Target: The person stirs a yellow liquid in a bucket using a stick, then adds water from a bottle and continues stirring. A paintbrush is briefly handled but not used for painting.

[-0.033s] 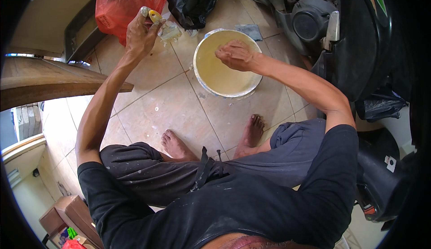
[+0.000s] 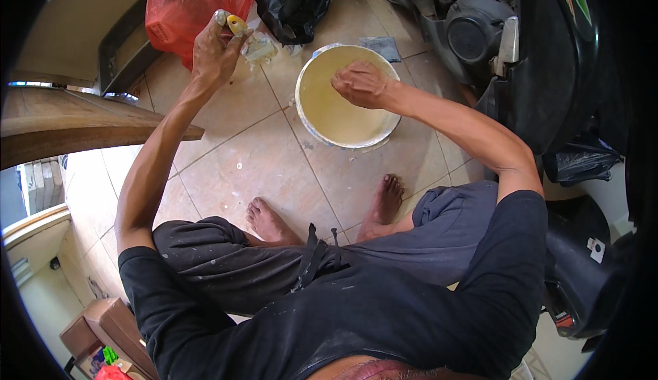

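My left hand is closed round the yellow handle of a paintbrush, raised at the far left. The brush's flat, whitish, paint-smeared head sticks out to the right of my fingers. A round white bucket with a smeared rim stands on the floor beyond my feet, with pale yellow inside. Over its opening, my right hand is curled closed, its forearm crossing the right rim. The fingertips are turned away, so anything they hold is hidden.
A red plastic bag and a black plastic bag lie at the far side. A dark motorbike stands at the right. Wooden furniture juts in from the left. My bare feet rest on the tiled floor.
My right hand has shifted very slightly to the right over the bucket. The left hand and the brush look the same.
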The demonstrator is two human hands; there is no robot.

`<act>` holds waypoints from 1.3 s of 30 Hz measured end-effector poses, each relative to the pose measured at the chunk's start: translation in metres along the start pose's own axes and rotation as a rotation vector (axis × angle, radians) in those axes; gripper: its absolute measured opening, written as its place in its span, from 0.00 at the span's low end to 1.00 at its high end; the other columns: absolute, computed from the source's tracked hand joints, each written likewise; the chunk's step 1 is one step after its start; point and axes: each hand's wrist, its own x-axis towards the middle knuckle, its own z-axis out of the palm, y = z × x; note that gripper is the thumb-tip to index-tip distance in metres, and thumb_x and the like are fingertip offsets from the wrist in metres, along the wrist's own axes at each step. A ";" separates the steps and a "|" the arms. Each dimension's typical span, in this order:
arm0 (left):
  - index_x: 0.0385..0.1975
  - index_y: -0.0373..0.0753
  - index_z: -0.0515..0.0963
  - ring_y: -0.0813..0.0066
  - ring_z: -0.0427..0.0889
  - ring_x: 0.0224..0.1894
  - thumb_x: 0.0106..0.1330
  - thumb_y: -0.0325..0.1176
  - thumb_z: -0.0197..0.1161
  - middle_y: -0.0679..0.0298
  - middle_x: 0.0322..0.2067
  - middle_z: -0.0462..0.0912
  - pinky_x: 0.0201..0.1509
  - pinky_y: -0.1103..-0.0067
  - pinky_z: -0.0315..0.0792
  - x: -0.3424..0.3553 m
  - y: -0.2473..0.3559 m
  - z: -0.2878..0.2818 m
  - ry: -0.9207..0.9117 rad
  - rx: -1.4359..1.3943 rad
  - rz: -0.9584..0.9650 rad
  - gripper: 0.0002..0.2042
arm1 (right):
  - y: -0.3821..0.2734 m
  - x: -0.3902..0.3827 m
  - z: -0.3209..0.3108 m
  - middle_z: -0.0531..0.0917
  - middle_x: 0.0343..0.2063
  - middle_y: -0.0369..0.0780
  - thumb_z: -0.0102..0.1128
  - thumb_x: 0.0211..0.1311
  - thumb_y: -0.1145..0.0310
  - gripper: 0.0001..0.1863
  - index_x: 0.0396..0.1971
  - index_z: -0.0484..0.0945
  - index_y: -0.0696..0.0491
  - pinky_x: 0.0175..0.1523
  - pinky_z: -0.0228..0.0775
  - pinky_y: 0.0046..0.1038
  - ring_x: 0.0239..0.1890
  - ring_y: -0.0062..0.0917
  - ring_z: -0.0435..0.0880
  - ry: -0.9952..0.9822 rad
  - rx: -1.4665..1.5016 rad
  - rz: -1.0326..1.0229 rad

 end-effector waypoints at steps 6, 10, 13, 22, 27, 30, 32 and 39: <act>0.40 0.34 0.75 0.68 0.86 0.34 0.64 0.34 0.68 0.55 0.32 0.86 0.38 0.74 0.78 0.002 -0.007 -0.001 0.007 -0.036 0.013 0.13 | -0.016 0.005 -0.015 0.80 0.18 0.48 0.58 0.48 0.75 0.03 0.19 0.76 0.56 0.32 0.73 0.41 0.26 0.46 0.82 -0.312 0.048 -0.098; 0.40 0.34 0.75 0.69 0.86 0.33 0.64 0.34 0.68 0.55 0.32 0.86 0.38 0.75 0.78 0.005 -0.003 0.002 0.007 -0.051 0.007 0.13 | -0.011 0.003 -0.001 0.81 0.19 0.47 0.58 0.47 0.75 0.02 0.19 0.77 0.56 0.33 0.74 0.40 0.26 0.45 0.82 0.022 0.200 -0.013; 0.40 0.34 0.75 0.69 0.86 0.34 0.64 0.33 0.68 0.55 0.32 0.86 0.38 0.75 0.78 0.005 -0.003 0.003 0.006 -0.040 0.009 0.12 | -0.004 0.003 0.006 0.80 0.18 0.48 0.58 0.47 0.76 0.02 0.20 0.78 0.57 0.33 0.74 0.40 0.26 0.45 0.82 0.110 0.025 0.043; 0.40 0.33 0.75 0.68 0.86 0.32 0.64 0.34 0.69 0.54 0.31 0.86 0.37 0.74 0.78 0.003 -0.006 0.001 0.018 -0.032 -0.006 0.13 | -0.012 0.008 -0.014 0.78 0.18 0.53 0.59 0.45 0.73 0.07 0.14 0.75 0.60 0.30 0.70 0.42 0.25 0.48 0.80 -0.224 0.164 0.019; 0.40 0.33 0.75 0.68 0.86 0.33 0.64 0.35 0.68 0.54 0.31 0.86 0.37 0.74 0.79 0.004 -0.002 0.002 0.013 -0.032 -0.007 0.13 | -0.013 0.011 -0.001 0.78 0.17 0.52 0.59 0.43 0.73 0.07 0.13 0.74 0.60 0.30 0.71 0.41 0.26 0.47 0.81 0.033 0.173 0.060; 0.40 0.34 0.75 0.68 0.86 0.33 0.64 0.35 0.68 0.54 0.32 0.86 0.37 0.74 0.79 0.004 -0.003 0.003 0.010 -0.035 0.004 0.13 | -0.007 0.009 0.007 0.78 0.18 0.51 0.59 0.43 0.73 0.06 0.14 0.75 0.60 0.31 0.71 0.42 0.26 0.46 0.82 0.158 -0.017 -0.010; 0.40 0.34 0.75 0.68 0.86 0.33 0.64 0.35 0.68 0.54 0.32 0.86 0.37 0.74 0.78 0.002 -0.004 0.001 0.006 -0.031 -0.005 0.13 | -0.008 0.008 0.002 0.79 0.19 0.51 0.59 0.44 0.74 0.05 0.16 0.75 0.60 0.32 0.71 0.42 0.26 0.46 0.82 -0.072 -0.037 0.039; 0.40 0.34 0.75 0.69 0.86 0.32 0.64 0.35 0.68 0.55 0.31 0.85 0.36 0.74 0.78 0.003 -0.003 -0.001 0.002 -0.035 -0.013 0.13 | -0.013 0.007 -0.010 0.79 0.16 0.49 0.60 0.46 0.73 0.05 0.19 0.77 0.58 0.33 0.73 0.42 0.25 0.45 0.82 -0.156 0.240 0.078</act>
